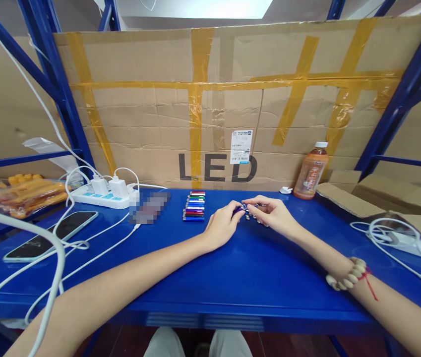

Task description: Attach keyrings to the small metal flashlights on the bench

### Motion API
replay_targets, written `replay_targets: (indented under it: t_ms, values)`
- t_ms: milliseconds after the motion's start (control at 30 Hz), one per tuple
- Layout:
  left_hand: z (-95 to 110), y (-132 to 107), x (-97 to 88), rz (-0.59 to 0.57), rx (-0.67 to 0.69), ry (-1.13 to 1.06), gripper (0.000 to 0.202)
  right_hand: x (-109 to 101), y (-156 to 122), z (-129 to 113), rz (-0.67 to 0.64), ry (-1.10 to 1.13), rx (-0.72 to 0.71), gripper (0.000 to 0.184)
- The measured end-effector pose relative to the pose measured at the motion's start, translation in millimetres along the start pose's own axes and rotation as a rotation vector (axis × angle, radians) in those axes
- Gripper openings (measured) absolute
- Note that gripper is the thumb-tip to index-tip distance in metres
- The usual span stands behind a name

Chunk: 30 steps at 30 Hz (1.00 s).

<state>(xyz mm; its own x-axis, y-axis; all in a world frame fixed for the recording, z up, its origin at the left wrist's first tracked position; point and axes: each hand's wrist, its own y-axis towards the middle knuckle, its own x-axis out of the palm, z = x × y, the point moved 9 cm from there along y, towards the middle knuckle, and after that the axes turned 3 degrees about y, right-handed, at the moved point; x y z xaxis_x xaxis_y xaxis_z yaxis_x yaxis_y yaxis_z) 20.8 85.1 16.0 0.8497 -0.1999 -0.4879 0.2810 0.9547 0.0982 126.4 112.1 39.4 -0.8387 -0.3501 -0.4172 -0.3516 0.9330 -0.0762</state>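
My left hand [222,225] rests on the blue table [232,277] with its fingers pinched on a small purple cylinder [238,210], perhaps a tiny flashlight. My right hand [271,214] meets it from the right, fingers closed on the same piece and a small metal keychain part [248,213]. Several more small silvery pieces lie under my right fingers. To the left of my hands, a neat row of several coloured cylinders [194,206] in red, green, blue and silver lies stacked on the table.
A taped cardboard sheet marked LED [217,104] stands behind. A white power strip with chargers [102,196], a phone [52,235] and white cables lie at left. A bottle of orange drink [311,171], an open cardboard box [381,198] and a charger cable sit at right.
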Motion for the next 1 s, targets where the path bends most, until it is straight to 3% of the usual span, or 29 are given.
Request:
replay_targets:
  t_ms: [100,233,367,467,567,700,867,1000]
  values:
    - [-2.6,0.4,-0.1,0.008,-0.02,0.015,0.019,-9.2,1.1,3.7,0.068,-0.027,0.024,0.045]
    - [-8.1,1.7,0.0,0.025,-0.051,-0.011,0.018,-40.5,1.4,-1.7,0.297,-0.11,-0.029,0.044]
    - [-14.4,2.8,1.0,0.041,-0.077,-0.017,0.02,-70.6,-6.2,-16.5,0.518,-0.331,-0.082,0.034]
    - [-14.7,3.6,1.3,0.057,-0.057,-0.016,0.02,-80.5,-10.8,-24.4,0.588,-0.545,-0.057,0.026]
    - [-12.7,4.4,0.6,0.077,-0.026,-0.028,0.02,-79.8,-7.4,-16.1,0.516,-0.715,0.033,0.021]
    - [-9.6,4.4,0.3,0.079,-0.015,-0.043,0.021,-68.3,2.5,16.8,0.3,-0.797,0.129,0.022]
    - [-3.6,3.1,-2.4,0.086,-0.003,-0.064,0.02,-33.8,11.1,46.2,-0.026,-0.829,0.014,0.031]
    - [-1.4,3.1,-3.6,0.093,0.004,-0.074,0.02,-28.0,10.3,60.0,-0.087,-0.905,0.074,0.042]
